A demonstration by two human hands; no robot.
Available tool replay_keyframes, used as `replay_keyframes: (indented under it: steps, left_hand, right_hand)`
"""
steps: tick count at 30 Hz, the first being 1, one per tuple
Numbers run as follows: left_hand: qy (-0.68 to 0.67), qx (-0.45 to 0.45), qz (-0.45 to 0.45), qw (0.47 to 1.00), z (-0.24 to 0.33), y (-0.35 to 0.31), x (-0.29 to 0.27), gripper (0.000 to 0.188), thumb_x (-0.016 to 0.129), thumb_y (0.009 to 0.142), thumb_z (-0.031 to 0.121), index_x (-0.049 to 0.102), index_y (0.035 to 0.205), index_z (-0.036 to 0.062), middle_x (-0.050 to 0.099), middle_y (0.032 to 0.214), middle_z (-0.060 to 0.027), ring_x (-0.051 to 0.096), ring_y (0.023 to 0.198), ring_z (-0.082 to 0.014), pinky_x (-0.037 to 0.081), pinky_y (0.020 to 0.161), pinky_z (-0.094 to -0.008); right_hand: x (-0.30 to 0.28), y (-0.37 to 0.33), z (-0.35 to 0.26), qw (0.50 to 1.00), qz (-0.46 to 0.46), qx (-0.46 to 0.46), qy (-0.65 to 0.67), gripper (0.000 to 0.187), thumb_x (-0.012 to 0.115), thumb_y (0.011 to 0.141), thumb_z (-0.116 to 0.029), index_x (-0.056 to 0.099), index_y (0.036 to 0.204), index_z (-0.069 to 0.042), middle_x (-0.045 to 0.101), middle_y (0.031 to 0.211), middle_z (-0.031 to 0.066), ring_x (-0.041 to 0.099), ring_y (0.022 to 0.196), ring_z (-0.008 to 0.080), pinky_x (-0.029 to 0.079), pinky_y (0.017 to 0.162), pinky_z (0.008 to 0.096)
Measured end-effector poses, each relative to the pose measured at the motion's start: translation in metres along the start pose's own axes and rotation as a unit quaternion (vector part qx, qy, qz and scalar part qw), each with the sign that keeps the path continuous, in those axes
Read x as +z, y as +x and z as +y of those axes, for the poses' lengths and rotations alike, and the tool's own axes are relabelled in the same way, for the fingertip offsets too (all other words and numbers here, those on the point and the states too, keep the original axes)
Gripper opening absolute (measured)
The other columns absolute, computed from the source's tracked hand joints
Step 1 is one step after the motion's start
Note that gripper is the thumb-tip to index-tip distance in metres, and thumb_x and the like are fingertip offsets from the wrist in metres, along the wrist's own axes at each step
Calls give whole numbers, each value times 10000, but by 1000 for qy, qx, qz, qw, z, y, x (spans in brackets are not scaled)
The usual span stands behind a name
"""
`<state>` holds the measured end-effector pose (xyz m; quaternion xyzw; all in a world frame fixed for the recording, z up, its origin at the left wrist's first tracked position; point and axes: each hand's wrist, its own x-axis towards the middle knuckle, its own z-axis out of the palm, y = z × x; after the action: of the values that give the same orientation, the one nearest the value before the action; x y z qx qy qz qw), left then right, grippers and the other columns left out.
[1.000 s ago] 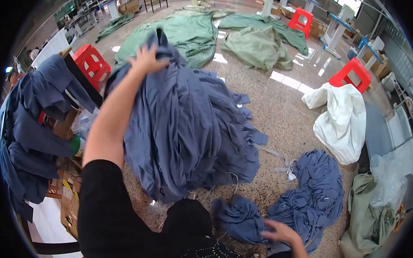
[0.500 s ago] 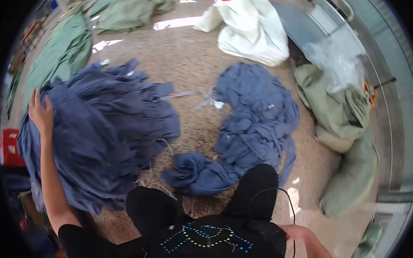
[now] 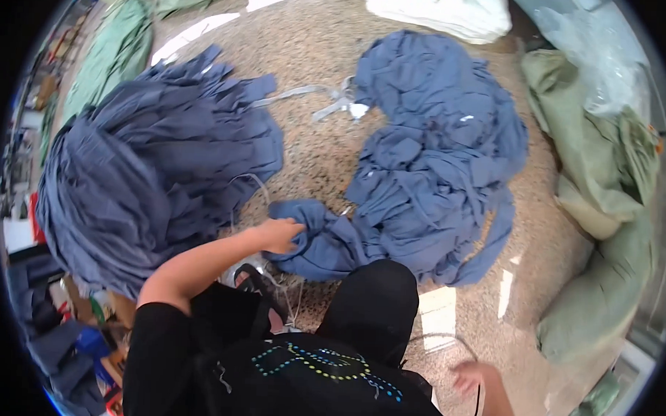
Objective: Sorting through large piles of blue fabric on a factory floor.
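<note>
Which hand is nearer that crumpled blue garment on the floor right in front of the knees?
Left. The left hand rests on the crumpled blue garment; the right hand hangs blurred, low and apart from it, beside the body.

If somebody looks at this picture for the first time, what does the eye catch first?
First, two big heaps of blue cloth on the speckled floor: a broad left heap and a right heap spread in the middle. Next, the left hand touches a bunched blue piece just in front of the person. Pale green sacks lie along the right edge.
</note>
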<state>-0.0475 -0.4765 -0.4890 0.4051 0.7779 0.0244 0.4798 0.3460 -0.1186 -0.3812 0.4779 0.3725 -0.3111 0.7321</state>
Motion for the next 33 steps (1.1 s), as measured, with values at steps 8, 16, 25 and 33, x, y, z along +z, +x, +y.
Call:
replay_keyframes:
  steps: [8,16,25,33]
  left_hand:
    - [-237,-331,248,879,-3,85,98,385,572,712,261,465,988,15,519,929,-195,519,893,-353,415,763,-419]
    - [-799,-117,329,490,34,16,-56,130,452,782,121,508,856,30,558,793,-58,526,658,-171,450,605,-320]
    - [-633,350,462,514,36,-174,-239,149,408,789,60,480,698,-34,475,576,-93,487,592,-196,400,624,-319]
    - [-295,-98,701,642,15,-120,-181,463,590,684,104,403,1082,-43,480,1027,-159,486,892,-199,391,789,-277]
  right_hand:
    - [-46,-68,-71,977,1,-212,-29,246,484,810,-175,543,856,60,604,773,179,612,677,206,533,546,300]
    - [-42,-96,-297,638,264,-692,-212,686,637,694,-203,271,1251,-42,487,1101,200,508,980,270,397,845,339]
    - [-21,1,-351,614,300,-439,-584,516,583,609,-119,442,1105,-93,456,1089,130,434,1011,297,388,829,378]
    - [-56,-27,-335,728,156,-661,-96,94,478,803,-120,500,857,-46,509,724,-26,480,676,71,394,593,245]
